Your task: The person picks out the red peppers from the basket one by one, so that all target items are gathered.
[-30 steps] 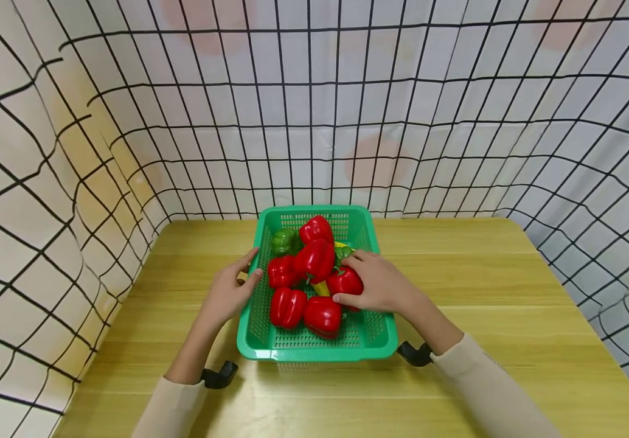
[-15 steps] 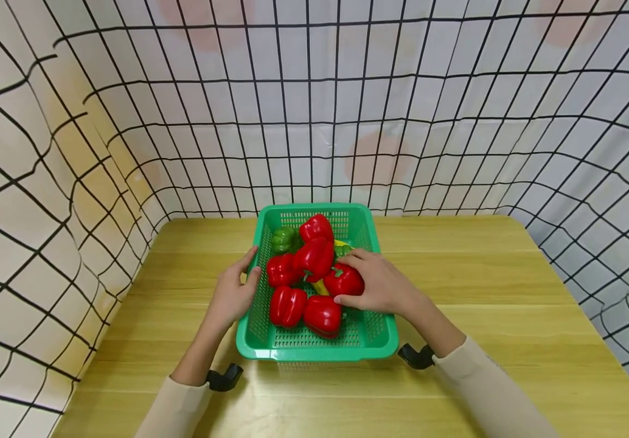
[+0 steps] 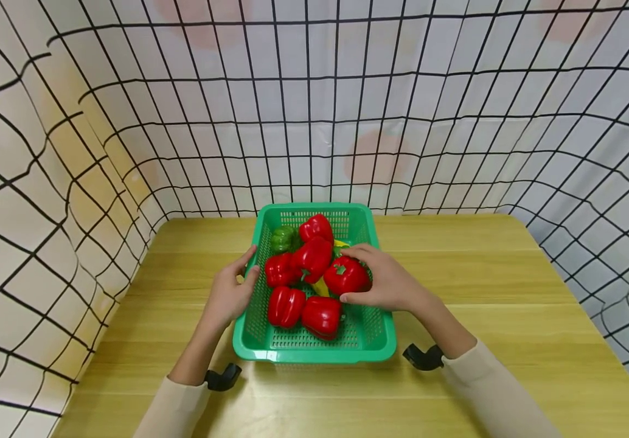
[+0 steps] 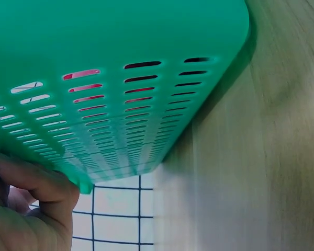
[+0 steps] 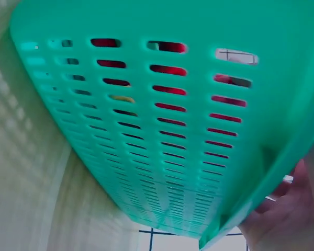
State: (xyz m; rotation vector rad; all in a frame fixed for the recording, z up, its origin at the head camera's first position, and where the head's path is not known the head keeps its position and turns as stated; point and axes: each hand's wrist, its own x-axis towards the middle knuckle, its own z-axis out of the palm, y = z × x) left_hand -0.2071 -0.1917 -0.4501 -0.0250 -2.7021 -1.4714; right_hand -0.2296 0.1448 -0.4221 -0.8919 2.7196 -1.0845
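Note:
A green plastic basket (image 3: 314, 355) with slotted walls holds several red bell peppers, among them one lying on top (image 3: 312, 258). My right hand (image 3: 393, 283) grips another red bell pepper (image 3: 344, 277) at the basket's right side, thumb in front and fingers behind, its green stem facing up and left. My left hand (image 3: 229, 292) holds the basket's left rim, thumb over the edge and fingers along the outside. In the left wrist view, bent fingers (image 4: 39, 198) show by the rim. The basket wall largely hides the peppers in the right wrist view.
A green pepper (image 3: 283, 239) lies at the basket's back left, and something yellow (image 3: 320, 288) shows beneath the red ones. The basket stands on a wooden table (image 3: 457, 261). White cloth with a black grid (image 3: 320, 109) surrounds the table's back and sides.
My right hand has drawn the red bell pepper slightly up and to the right, and its stem has tipped more toward view. My left hand stays on the rim; the basket barely shifts left.

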